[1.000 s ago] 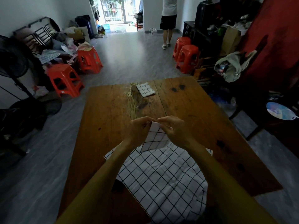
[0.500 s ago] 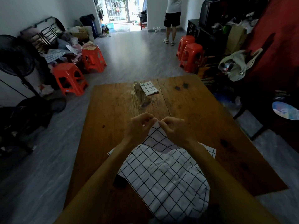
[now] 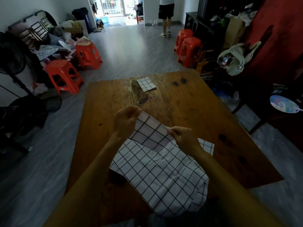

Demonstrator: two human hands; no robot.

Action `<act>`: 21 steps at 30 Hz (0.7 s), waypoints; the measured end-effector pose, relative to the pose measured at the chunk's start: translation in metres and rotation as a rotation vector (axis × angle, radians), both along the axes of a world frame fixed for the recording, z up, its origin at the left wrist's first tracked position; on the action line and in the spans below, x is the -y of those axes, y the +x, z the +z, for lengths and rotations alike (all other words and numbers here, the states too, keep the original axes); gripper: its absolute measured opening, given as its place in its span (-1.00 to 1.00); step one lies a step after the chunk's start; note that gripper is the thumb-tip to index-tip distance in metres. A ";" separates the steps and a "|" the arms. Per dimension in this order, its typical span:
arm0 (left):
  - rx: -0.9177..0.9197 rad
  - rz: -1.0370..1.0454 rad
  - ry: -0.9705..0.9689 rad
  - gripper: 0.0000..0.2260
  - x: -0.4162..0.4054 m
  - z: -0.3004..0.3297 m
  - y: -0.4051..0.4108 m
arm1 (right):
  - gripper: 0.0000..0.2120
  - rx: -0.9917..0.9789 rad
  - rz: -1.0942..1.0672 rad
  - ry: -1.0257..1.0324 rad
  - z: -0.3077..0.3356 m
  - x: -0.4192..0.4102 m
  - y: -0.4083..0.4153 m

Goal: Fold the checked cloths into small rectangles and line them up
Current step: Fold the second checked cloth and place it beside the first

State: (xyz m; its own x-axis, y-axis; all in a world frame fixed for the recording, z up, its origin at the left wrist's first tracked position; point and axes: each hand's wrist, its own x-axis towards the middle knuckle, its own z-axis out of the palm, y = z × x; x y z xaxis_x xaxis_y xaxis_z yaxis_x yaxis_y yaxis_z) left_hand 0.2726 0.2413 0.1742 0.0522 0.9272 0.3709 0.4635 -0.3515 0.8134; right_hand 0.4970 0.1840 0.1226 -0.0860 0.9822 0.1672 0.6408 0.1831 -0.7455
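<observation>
Both hands are up over the wooden surface (image 3: 188, 104), and between them is a checked cloth (image 3: 152, 135) — white with a thin black grid. The left hand (image 3: 125, 122) pinches its upper corner with curled fingers (image 3: 136, 111); the right hand (image 3: 183, 136) pinches the nearer edge between thumb and fingertips. The stretch between the two hands is taut and lifted off the wood, slanting down from the left hand to the right, while the rest of the cloth drapes back toward the person and spreads flat on the near part of the surface, its lower end hanging over the near edge.

At the far edge of the surface lies a folded checked cloth (image 3: 146, 84) — a small rectangle, turned a little askew, well apart from the hands. Beyond, red plastic stools (image 3: 64, 76) stand on the grey floor, and a person (image 3: 166, 15) stands near the bright doorway.
</observation>
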 end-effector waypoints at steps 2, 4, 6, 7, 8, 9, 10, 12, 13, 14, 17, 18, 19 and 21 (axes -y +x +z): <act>-0.017 0.003 -0.004 -0.96 0.000 -0.003 0.000 | -0.84 0.058 0.005 -0.062 -0.001 -0.003 0.005; -0.051 -0.002 0.008 -0.97 0.000 -0.005 0.004 | -0.84 0.077 0.007 -0.102 0.002 -0.007 0.007; -0.077 -0.008 0.028 -0.96 0.001 -0.003 0.012 | -0.78 0.055 0.017 -0.070 0.010 -0.011 0.001; -0.095 -0.034 0.040 -0.96 0.002 -0.002 0.016 | -0.74 0.039 0.022 -0.037 0.015 -0.013 -0.005; -0.108 -0.078 0.045 -0.95 0.003 -0.003 0.020 | -0.72 0.025 0.026 0.000 0.022 -0.016 -0.012; -0.117 -0.123 0.044 -0.95 0.005 -0.005 0.023 | -0.72 0.015 0.030 0.038 0.028 -0.018 -0.020; -0.122 -0.152 0.047 -0.96 0.007 -0.006 0.026 | -0.76 0.008 0.033 0.075 0.033 -0.021 -0.028; -0.106 -0.140 0.059 -0.95 0.008 -0.005 0.028 | -0.84 0.001 0.029 0.134 0.038 -0.025 -0.036; -0.079 -0.115 0.058 -0.95 0.008 -0.002 0.028 | -0.86 -0.003 0.024 0.156 0.039 -0.025 -0.036; -0.048 -0.092 0.052 -0.94 0.009 0.001 0.027 | -0.86 -0.006 0.019 0.169 0.036 -0.024 -0.034; 0.040 -0.067 0.028 -0.94 0.008 0.004 0.020 | -0.86 -0.006 -0.015 0.135 0.017 -0.016 -0.022; 0.054 -0.061 0.026 -0.93 0.008 0.003 0.018 | -0.86 -0.005 -0.031 0.104 0.009 -0.013 -0.017; 0.056 -0.052 0.028 -0.93 0.008 0.001 0.016 | -0.86 -0.005 -0.046 0.076 0.002 -0.009 -0.012; 0.048 -0.021 0.032 -0.94 0.007 -0.003 0.011 | -0.86 -0.010 -0.076 0.029 -0.007 -0.002 -0.004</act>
